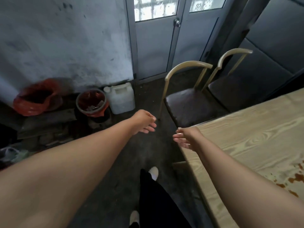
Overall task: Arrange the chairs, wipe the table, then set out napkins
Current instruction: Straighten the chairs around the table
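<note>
Hands empty, left hand (144, 121) and right hand (185, 137) loosely open, reaching toward near chair (189, 102) beside far chair (233, 86) at wood-grain table (246, 137) edge, probably to reposition it.

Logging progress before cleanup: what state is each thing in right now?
Left hand, open, empty.
Right hand, open, empty.
Near chair, upright, by the table.
Far chair, upright, beside the near one.
Table, stained brown, not wiped.
Door, closed.
Jug, capped.
Bin, holds rubbish.
</note>
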`<state>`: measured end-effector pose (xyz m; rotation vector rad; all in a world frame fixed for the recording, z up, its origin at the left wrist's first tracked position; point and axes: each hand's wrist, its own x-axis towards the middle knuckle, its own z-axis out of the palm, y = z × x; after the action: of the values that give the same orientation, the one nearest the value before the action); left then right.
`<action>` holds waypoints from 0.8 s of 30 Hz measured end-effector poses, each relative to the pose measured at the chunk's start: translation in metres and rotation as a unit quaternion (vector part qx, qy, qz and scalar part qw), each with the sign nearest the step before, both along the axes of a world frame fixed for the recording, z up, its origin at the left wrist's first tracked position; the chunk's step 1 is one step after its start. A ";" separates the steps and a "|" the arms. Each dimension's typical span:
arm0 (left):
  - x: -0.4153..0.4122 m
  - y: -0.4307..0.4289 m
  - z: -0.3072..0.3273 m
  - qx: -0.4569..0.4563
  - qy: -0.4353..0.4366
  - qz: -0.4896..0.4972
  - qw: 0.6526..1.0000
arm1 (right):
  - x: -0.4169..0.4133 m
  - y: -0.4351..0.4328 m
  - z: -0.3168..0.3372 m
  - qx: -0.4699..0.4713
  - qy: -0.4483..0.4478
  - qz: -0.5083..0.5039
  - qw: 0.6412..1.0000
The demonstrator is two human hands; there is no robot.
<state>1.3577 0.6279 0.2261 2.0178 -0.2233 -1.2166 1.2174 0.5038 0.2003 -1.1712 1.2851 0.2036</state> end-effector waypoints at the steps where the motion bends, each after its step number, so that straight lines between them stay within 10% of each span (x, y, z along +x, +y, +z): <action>1: 0.015 -0.013 -0.001 -0.002 -0.002 -0.008 1.000 | 0.014 -0.011 -0.002 -0.008 0.000 -0.008 1.000; 24: 0.288 -0.282 -0.004 0.044 -0.022 -0.179 0.983 | 0.262 -0.250 -0.001 0.049 -0.003 -0.225 0.973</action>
<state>1.6452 0.3455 0.2220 2.1437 -0.5827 -1.4217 1.4796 0.2535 0.1993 -0.7696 1.4823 -0.0702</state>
